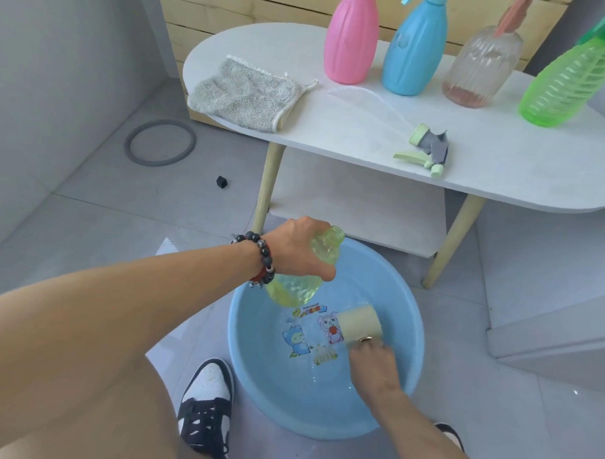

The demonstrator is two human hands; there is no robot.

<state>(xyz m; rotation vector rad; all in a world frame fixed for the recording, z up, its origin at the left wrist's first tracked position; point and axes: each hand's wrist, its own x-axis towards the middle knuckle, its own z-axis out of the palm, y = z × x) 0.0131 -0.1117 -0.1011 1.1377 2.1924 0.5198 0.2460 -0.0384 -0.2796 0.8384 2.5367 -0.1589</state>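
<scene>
The left hand [293, 249] grips the yellow-green bottle [294, 291], fingers and thumb wrapped round its upper body. The bottle is uncapped, tilted, and held above the rear left part of the blue basin [322, 412], which stands on the floor. The right hand [371, 365] reaches into the basin, fingers curled round the near end of a beige cylinder [359, 322]. Behind the basin, the white worktop [366, 135] carries a grey cloth [244, 93], a detached spray head [427, 149] and four spray bottles: pink [350, 38], blue [415, 48], clear [481, 67], green [567, 80].
</scene>
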